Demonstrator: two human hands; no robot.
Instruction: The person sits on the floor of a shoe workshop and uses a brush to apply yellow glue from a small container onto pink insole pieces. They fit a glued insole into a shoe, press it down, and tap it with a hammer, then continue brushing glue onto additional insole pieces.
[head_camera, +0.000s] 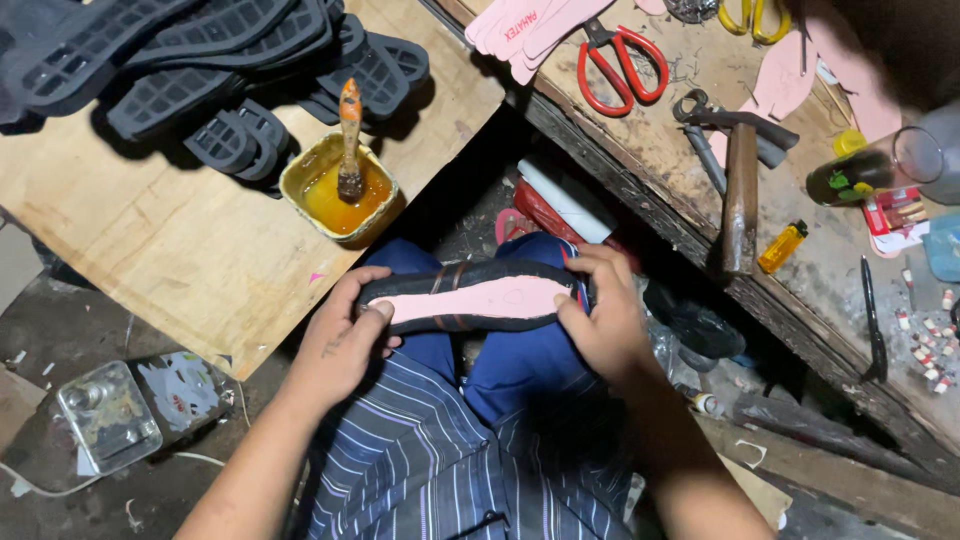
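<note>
Black rubber sandal sole with pink insole (470, 298) gripped at each end by left hand (345, 335) and right hand (600, 315), over the lap

A yellow glue tub (338, 192) with a brush (349, 140) standing in it sits near the plywood board's (180, 250) right edge, beside black soles (200, 70). On the desk (680, 150): red scissors (620, 65), a hammer (740, 195), a yellow lighter (781, 246).
</note>
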